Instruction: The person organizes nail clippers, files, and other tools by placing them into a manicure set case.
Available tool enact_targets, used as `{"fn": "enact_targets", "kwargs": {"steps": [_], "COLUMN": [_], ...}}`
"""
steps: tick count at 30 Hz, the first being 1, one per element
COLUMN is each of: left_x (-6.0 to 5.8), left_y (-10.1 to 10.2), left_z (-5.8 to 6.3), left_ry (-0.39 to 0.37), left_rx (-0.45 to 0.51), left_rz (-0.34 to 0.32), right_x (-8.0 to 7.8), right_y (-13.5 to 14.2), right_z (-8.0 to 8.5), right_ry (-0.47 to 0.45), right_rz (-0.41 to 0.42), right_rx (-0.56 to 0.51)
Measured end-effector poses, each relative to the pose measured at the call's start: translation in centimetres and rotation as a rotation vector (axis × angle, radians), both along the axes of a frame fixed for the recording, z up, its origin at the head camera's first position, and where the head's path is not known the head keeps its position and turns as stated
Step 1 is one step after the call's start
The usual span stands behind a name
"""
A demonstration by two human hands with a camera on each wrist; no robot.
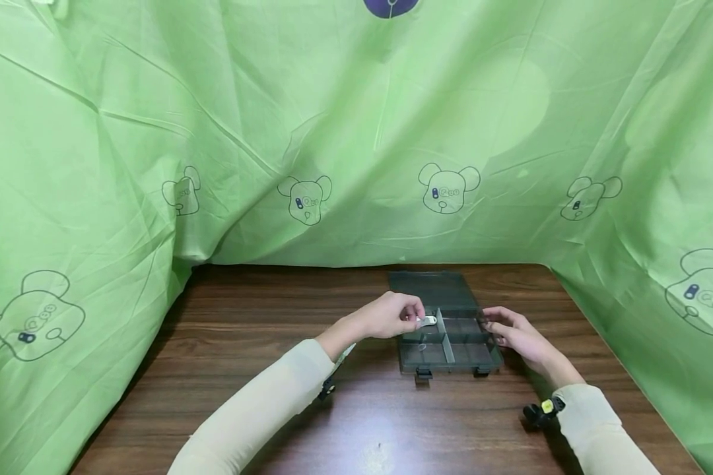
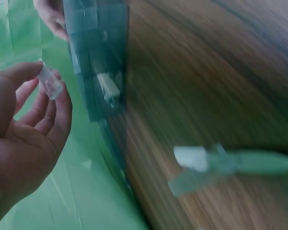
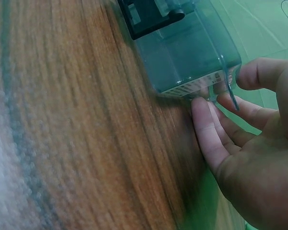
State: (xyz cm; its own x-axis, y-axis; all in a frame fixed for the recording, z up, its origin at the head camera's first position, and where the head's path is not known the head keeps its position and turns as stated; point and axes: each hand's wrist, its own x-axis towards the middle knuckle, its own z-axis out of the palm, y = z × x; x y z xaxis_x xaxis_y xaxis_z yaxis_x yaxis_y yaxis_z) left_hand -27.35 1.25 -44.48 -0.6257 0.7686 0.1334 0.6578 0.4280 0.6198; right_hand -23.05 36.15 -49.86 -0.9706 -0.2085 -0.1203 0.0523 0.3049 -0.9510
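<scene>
A dark see-through compartment box [image 1: 475,359] stands on the table with its lid [image 1: 434,290] folded back. My left hand [image 1: 392,315] is over its left compartments, pinching a small whitish tube-shaped piece [image 2: 51,85] with reddish print between thumb and fingers. A small white block [image 2: 109,86] lies inside one compartment in the left wrist view. On the box's right side, my right hand [image 1: 513,336] grips the side wall, thumb [image 3: 254,73] at the upper edge and other fingers lower down. A striped label [image 3: 194,84] shows there.
A blurred green-handled thing with a white end [image 2: 230,161] lies on the brown wooden table [image 1: 261,303] near my left wrist. Two black latches [image 1: 424,374] jut from the box's front. Green cloth [image 1: 356,132] hangs behind and beside the table.
</scene>
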Motion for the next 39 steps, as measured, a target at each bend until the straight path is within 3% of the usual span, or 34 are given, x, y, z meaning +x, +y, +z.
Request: {"fn": "enact_targets", "kwargs": {"steps": [15,23,39], "left_x": [0.8,1.6,2.8], "left_y": [6.3,9.5,12.8], "left_z": [0.2,0.1,-1.5], "left_ry": [0.015,0.096,0.118], "left_rx": [-0.024,-0.085,-0.131], "left_rz": [-0.029,-0.022,-0.005], "right_x": [-0.1,-0.2,-0.2], "right_y": [0.3,0.5,0.7], "right_z": [-0.1,-0.2,-0.5], "right_ry": [-0.005,0.003,0.025], "right_rz": [0.004,0.022,0.05], "right_rx": [-0.011,-0.001,-0.024]}}
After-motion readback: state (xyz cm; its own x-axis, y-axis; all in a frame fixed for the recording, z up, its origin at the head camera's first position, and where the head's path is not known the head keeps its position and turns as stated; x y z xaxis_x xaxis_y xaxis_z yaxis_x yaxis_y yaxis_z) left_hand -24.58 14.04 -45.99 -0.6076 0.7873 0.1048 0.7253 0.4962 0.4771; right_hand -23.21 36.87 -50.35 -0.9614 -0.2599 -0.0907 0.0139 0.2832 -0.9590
